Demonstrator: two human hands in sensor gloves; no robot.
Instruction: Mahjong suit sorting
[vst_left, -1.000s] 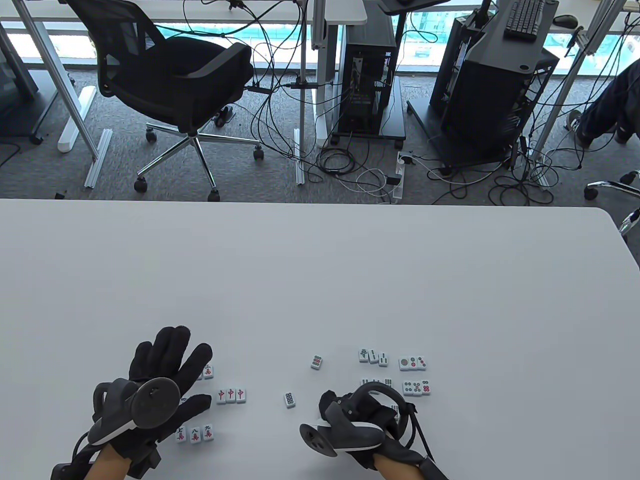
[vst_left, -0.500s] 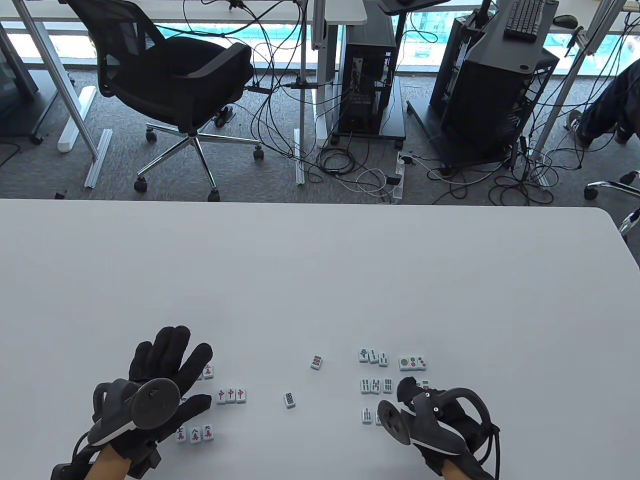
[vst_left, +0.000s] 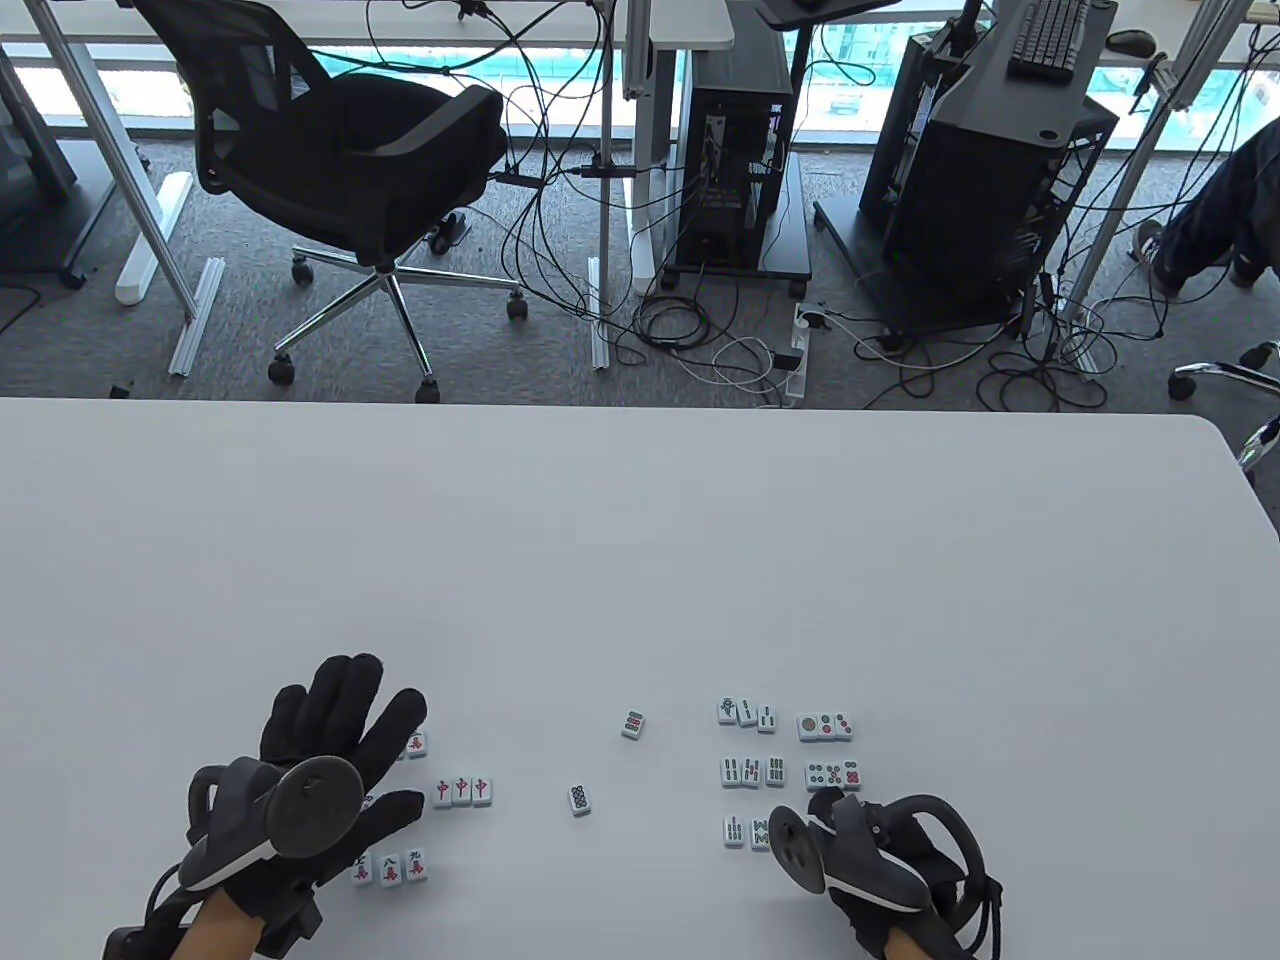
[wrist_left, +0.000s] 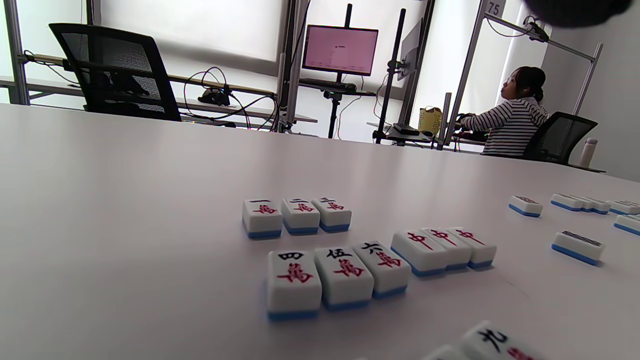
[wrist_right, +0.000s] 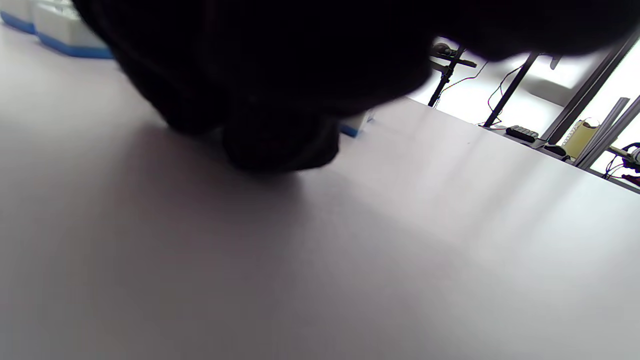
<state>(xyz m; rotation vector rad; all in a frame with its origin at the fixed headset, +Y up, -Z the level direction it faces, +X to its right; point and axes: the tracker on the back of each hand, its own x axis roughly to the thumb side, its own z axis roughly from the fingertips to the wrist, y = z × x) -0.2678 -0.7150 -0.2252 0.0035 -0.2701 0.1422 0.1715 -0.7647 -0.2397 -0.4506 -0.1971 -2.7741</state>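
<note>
My left hand (vst_left: 340, 725) lies flat with its fingers spread over the character tiles at the left. Beside it are a row of three red dragon tiles (vst_left: 461, 790) and a lower character row (vst_left: 390, 866). The left wrist view shows the one-two-three row (wrist_left: 297, 215), the four-five-six row (wrist_left: 340, 275) and the red dragons (wrist_left: 442, 247). Two loose circle tiles (vst_left: 633, 724) (vst_left: 579, 799) lie mid-table. My right hand (vst_left: 835, 810) sits curled just below the second circle row (vst_left: 833, 774), right of the bottom bamboo row (vst_left: 747, 832). Its dark fingertips (wrist_right: 280, 145) touch the table; whether they hold a tile is hidden.
More sorted rows lie at the right: bamboo rows (vst_left: 747, 712) (vst_left: 748, 770) and a circle row (vst_left: 825, 727). The white table (vst_left: 640, 560) stretches far beyond the tiles. An office chair (vst_left: 350, 170) and computer stands are on the floor behind it.
My right hand has swung right from over the bottom bamboo row, uncovering two of its tiles, and now sits under the circle rows. The left hand has stayed put.
</note>
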